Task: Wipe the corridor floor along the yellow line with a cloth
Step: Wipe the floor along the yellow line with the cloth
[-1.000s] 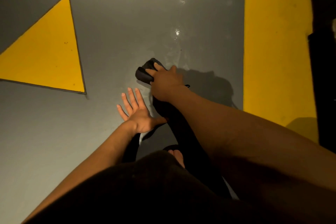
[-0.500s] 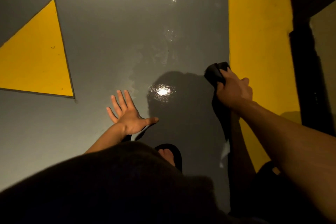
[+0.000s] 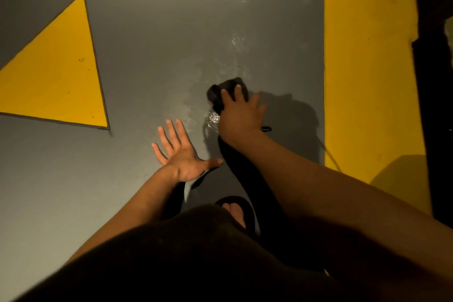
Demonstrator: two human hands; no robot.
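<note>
Far left: yellow triangle [image 3: 52, 73] painted on grey floor [image 3: 152, 39], dark outline, apex pointing up, a few small dark specks on it. Right of that, lower centre: left hand [image 3: 182, 152] planted flat on floor, fingers straight and spread apart, thumb stuck out toward the right, holding nothing; forearm running down-left into dark clothing at bottom of frame. Between the hands: wet shiny patch [image 3: 212, 119] on floor, more faint smears and streaks further up the grey. Centre: dark cloth [image 3: 219, 94] bunched on floor, well left of yellow line, on the grey strip between triangle and line. Right hand [image 3: 241, 115] on top of cloth, pressing it down, fingers draped over the wad, slightly apart and bent over it; can't tell how tightly gripped, thumb hidden. Dark trailing length under right wrist running down toward body; can't tell whether cloth or shadow. Below, centre-bottom: foot in dark sandal [image 3: 239, 211], toes showing. Hand shadow cast on floor right of cloth, reaching close to line edge. Far right: wide yellow line [image 3: 367, 56] running top to bottom, shadow over its lower part. Beyond it, dark edge [image 3: 431, 81] at frame border, too dim to read.
</note>
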